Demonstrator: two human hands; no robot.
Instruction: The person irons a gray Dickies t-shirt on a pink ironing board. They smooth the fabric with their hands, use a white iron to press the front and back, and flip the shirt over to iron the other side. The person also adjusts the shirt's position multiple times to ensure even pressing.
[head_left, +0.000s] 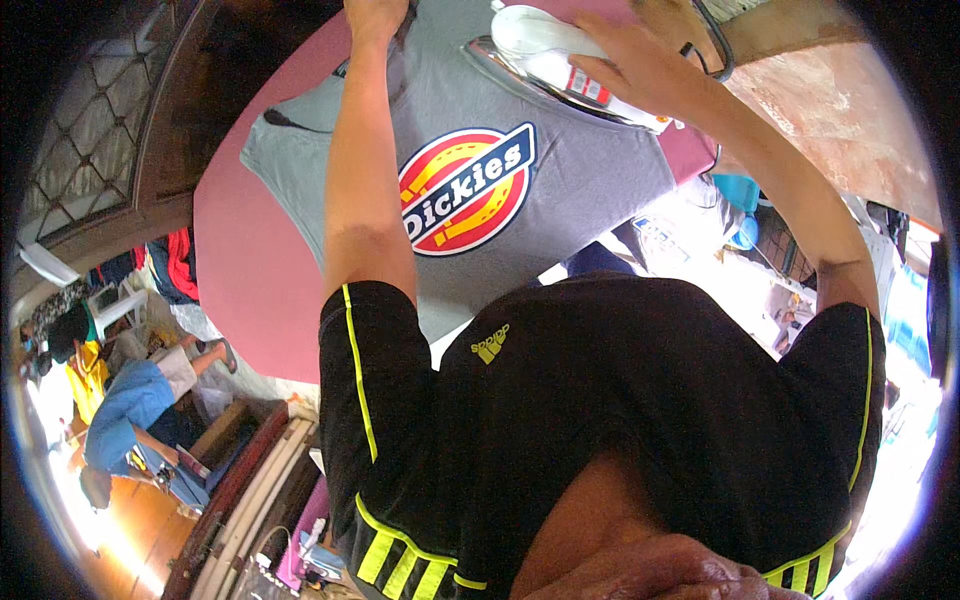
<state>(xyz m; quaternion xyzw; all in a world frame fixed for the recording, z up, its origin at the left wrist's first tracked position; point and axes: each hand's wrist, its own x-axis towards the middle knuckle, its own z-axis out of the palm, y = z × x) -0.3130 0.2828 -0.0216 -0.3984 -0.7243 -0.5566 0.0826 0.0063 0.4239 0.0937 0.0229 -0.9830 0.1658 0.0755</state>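
Observation:
A grey T-shirt (590,175) with a large red, yellow and blue printed emblem is spread over a pink ironing board (255,230). On the shirt's far right part is a white iron (540,40) with a shiny metal base. Its handle is in my right hand (640,65), the fingers reaching round it from the right. My left hand (378,14) is at the far edge of the picture, beside the dark neck area of the shirt. Its fingers are cut off by the frame, so their hold cannot be seen.
A dark cord (722,45) loops beside my right hand. At the far left is a window with a diamond grille (90,130). A person in a blue shirt (130,410) bends over at the lower left, near a white plastic stool (118,305). Bright clutter is on the right.

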